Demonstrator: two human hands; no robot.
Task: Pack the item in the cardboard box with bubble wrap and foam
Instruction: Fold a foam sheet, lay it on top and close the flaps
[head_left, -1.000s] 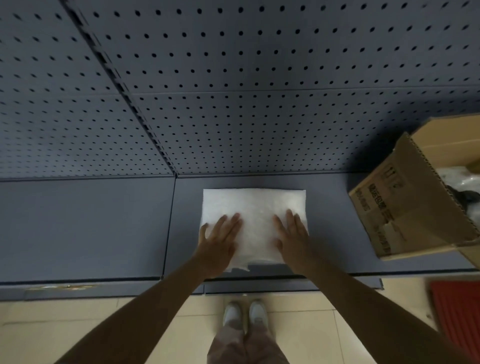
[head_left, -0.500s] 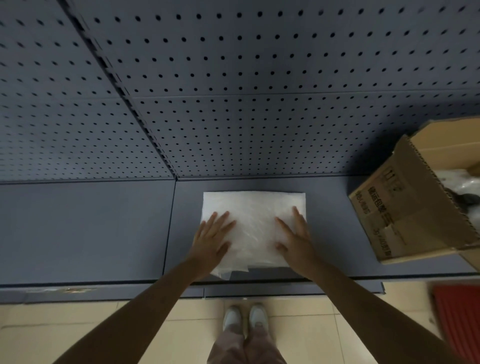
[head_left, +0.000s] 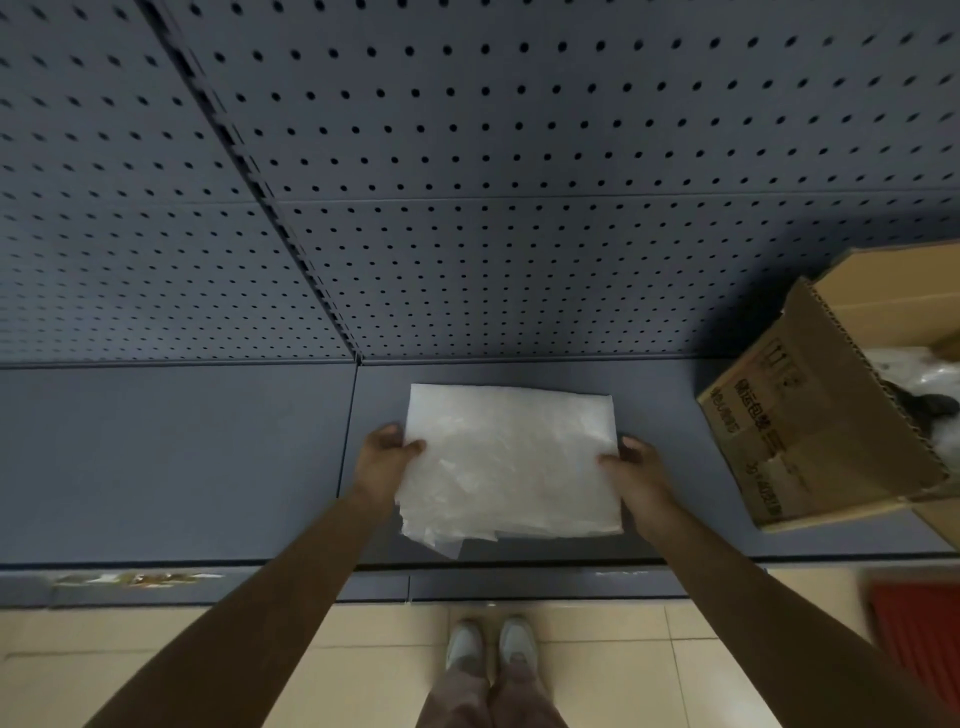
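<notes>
Grey pegboard wall (head_left: 519, 156) behind a grey metal shelf (head_left: 182, 457), beige tile floor (head_left: 260, 665) below. Open cardboard box (head_left: 810, 415) sits tilted at shelf right, white wrap and something dark inside. White foam sheet (head_left: 509, 462) mid-shelf, near edge ragged. Left hand (head_left: 384, 457) and right hand (head_left: 631, 465) pinch its side edges, fingers closed on it. Red object (head_left: 919, 629) on floor right.

Bare forearms, taupe trousers (head_left: 488, 701), pale sneakers (head_left: 491, 642).

Dim, flat light; the cardboard box (head_left: 810, 415) throws shadow left onto the pegboard (head_left: 519, 182); frame edges bend and blur.
</notes>
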